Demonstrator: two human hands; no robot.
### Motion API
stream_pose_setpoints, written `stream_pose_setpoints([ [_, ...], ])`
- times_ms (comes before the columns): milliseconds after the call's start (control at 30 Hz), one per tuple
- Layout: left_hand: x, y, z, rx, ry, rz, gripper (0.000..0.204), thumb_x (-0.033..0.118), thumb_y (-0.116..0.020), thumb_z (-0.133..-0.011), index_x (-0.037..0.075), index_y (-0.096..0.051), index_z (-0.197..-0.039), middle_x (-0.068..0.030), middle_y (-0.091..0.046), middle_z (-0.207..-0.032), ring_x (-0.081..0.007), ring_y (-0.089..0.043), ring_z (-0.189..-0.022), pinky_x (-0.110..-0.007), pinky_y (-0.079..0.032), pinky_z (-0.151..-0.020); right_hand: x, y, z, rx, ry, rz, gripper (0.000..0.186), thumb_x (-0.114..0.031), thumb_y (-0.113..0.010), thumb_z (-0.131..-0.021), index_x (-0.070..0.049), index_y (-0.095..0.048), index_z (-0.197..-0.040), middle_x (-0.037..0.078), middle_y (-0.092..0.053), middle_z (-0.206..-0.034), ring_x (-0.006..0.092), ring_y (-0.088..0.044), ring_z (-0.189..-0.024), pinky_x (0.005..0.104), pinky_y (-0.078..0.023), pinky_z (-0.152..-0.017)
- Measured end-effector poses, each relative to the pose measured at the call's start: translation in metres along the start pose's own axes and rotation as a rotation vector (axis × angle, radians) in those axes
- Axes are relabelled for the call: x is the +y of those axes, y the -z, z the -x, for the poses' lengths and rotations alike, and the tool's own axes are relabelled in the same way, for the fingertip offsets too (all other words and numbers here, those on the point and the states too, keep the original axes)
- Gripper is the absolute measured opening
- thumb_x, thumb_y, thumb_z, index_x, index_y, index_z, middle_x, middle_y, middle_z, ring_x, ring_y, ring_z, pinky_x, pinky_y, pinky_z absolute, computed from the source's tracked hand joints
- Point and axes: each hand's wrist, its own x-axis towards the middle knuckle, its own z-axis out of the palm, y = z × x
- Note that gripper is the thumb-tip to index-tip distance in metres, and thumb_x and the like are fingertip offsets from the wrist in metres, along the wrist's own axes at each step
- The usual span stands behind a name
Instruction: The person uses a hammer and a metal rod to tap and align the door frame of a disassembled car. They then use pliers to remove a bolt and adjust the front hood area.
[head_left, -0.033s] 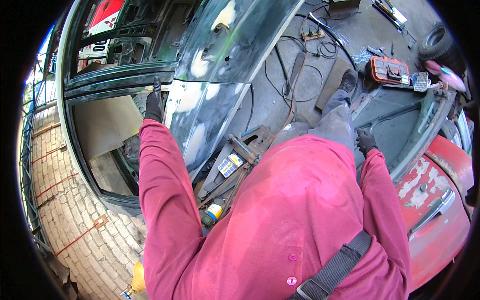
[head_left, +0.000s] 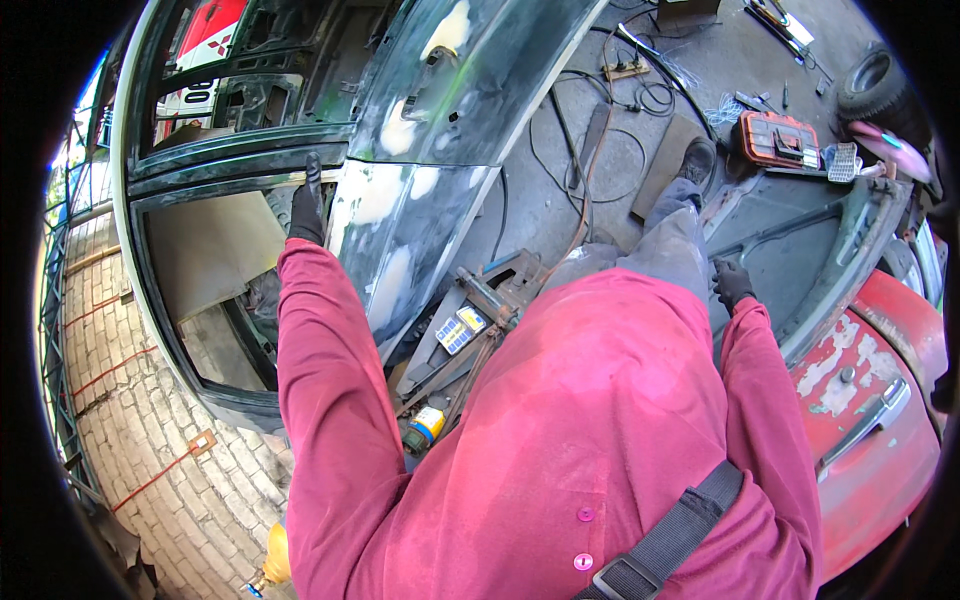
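My left hand (head_left: pixel 308 205), in a black glove, rests on the window edge of a dark green car door (head_left: pixel 470 85) with patches of pale filler. Its visible finger is stretched out along the edge; the others are partly hidden, and I see nothing held. Beside my right thigh hangs my right hand (head_left: pixel 733 283), also gloved in black. Its fingers are loosely bent and slightly apart, with no object visible in them. Nearest to it lies a grey-green body panel (head_left: pixel 790 240).
An orange toolbox (head_left: pixel 778 138) stands on the panel's far edge, near a tyre (head_left: pixel 873 82). Black cables (head_left: pixel 570 130) and a wooden board (head_left: pixel 662 165) lie on the floor. A metal stand (head_left: pixel 490 300) is in front of me; a worn red car panel (head_left: pixel 850 390) is at right.
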Motion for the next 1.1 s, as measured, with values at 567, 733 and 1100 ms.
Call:
stream_pose_setpoints([
  [567, 0.015, -0.014, 0.013, 0.023, -0.174, 0.097, 0.077, 0.066, -0.060, -0.100, -0.009, -0.065, -0.080, -0.0172, -0.054, -0.068, -0.0283, -0.044, -0.067, -0.047, -0.038, -0.068, -0.002, -0.012, -0.017, -0.023, 0.039, 0.078, 0.051, -0.048, -0.060, -0.103, -0.001, -0.075, -0.113, 0.006, -0.072, -0.085, 0.0156, -0.061, -0.069, 0.0361, -0.050, -0.067],
  [733, 0.029, -0.021, 0.023, 0.003, 0.033, 0.106, 0.065, 0.056, -0.068, -0.100, -0.009, -0.069, -0.093, -0.0199, -0.065, -0.082, -0.0287, -0.056, -0.076, -0.045, -0.044, -0.074, -0.011, -0.017, -0.017, -0.008, 0.000, 0.108, 0.049, -0.047, -0.061, -0.104, -0.001, -0.074, -0.115, 0.006, -0.070, -0.084, 0.0152, -0.061, -0.068, 0.0349, -0.050, -0.067],
  [1100, 0.109, -0.105, 0.123, 0.504, -0.113, -0.272, 0.098, 0.059, -0.066, -0.097, -0.003, -0.026, -0.162, -0.0336, -0.031, -0.164, -0.0481, -0.025, -0.155, -0.058, -0.017, -0.128, -0.021, -0.015, -0.028, -0.092, 0.005, 0.073, 0.049, -0.051, -0.056, -0.105, -0.009, -0.067, -0.129, 0.005, -0.066, -0.094, 0.0149, -0.056, -0.070, 0.0333, -0.045, -0.059],
])
